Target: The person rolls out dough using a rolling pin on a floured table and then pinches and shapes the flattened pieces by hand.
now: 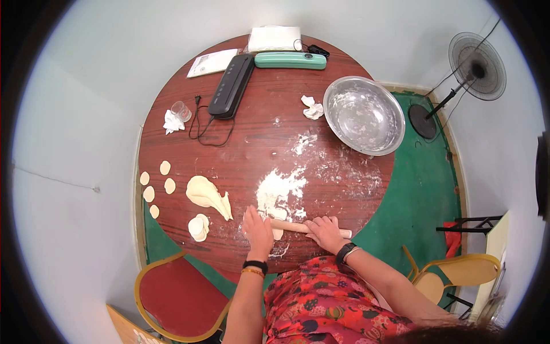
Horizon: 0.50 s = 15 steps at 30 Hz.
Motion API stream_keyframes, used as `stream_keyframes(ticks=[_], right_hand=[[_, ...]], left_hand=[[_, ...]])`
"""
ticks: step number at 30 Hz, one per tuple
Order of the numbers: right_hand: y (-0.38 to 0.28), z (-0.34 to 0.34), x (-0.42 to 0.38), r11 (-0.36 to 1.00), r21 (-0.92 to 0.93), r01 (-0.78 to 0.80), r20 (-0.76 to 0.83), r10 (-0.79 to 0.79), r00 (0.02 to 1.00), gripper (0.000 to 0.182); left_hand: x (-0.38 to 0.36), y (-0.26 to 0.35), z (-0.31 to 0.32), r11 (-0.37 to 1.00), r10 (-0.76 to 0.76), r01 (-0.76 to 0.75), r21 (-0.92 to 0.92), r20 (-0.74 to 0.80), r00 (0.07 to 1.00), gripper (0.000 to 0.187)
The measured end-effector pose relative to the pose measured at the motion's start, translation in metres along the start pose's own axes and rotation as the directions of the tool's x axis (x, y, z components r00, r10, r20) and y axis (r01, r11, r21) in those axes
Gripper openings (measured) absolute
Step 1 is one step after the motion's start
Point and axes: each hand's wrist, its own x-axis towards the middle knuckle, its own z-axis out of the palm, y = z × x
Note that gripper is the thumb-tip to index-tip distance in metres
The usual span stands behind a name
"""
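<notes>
A wooden rolling pin (294,227) lies across a small piece of dough (278,234) near the table's front edge. My left hand (258,233) is over the pin's left end, its fingers pointing forward. Farther right, my right hand (325,234) is closed over the pin, whose end sticks out beyond it. A patch of white flour (281,189) spreads just beyond the pin. To the left lie a long lump of dough (205,192) and a small stack of dough rounds (199,227). Several single dough rounds (170,185) are near the table's left edge.
A large metal basin (364,117) stands at the right, with crumpled tissue (313,108) beside it. Toward the back are a black corded appliance (232,86) and a green one (289,60). A glass (180,111) lies left. A chair (180,298) and a fan (477,69) stand nearby.
</notes>
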Motion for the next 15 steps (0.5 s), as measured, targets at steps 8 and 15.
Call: stream_keyframes(ticks=[8,15], right_hand=[[0.008,-0.009,-0.008,0.996,0.088,-0.014,0.065,0.009,0.998,0.037],[0.014,-0.003,-0.013,0.983,0.166,-0.081,0.012,0.08,0.997,0.039]], left_hand=[[-0.049,-0.027,-0.011,0.969,0.205,-0.192,-0.153,0.076,0.976,0.042],[-0.051,-0.01,-0.024,0.912,0.365,-0.397,0.105,0.238,0.9,0.035]])
